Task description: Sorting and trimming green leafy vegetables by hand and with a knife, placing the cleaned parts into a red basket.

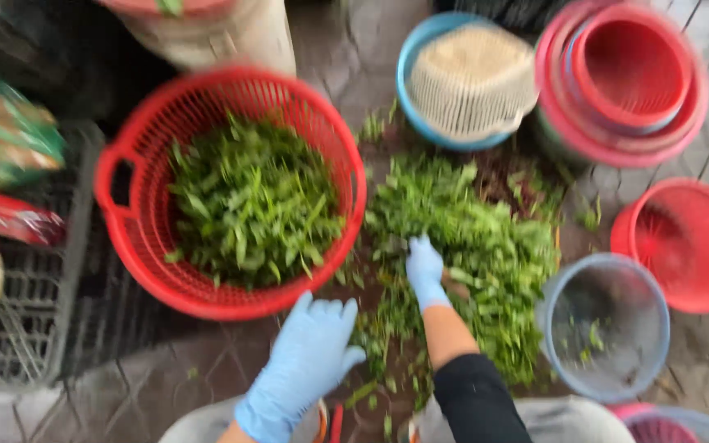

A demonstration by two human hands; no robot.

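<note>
Head view, blurred: my left hand (309,361) hovers open at six o'clock of the red basket (137,238); right hand (425,271) digs into loose greens (486,246), grip unclear.

Motion blur softens the whole frame. Green packet (6,135), left edge, cut off and indistinct. Stacked red basins (621,82), upper right, cropped. Right hand (425,269) fingertips buried in leaf pile (486,246).

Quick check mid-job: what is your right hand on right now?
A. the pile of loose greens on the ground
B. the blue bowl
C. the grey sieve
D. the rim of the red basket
A: the right hand reaches into the pile of loose greens, apart from the red basket.
</note>
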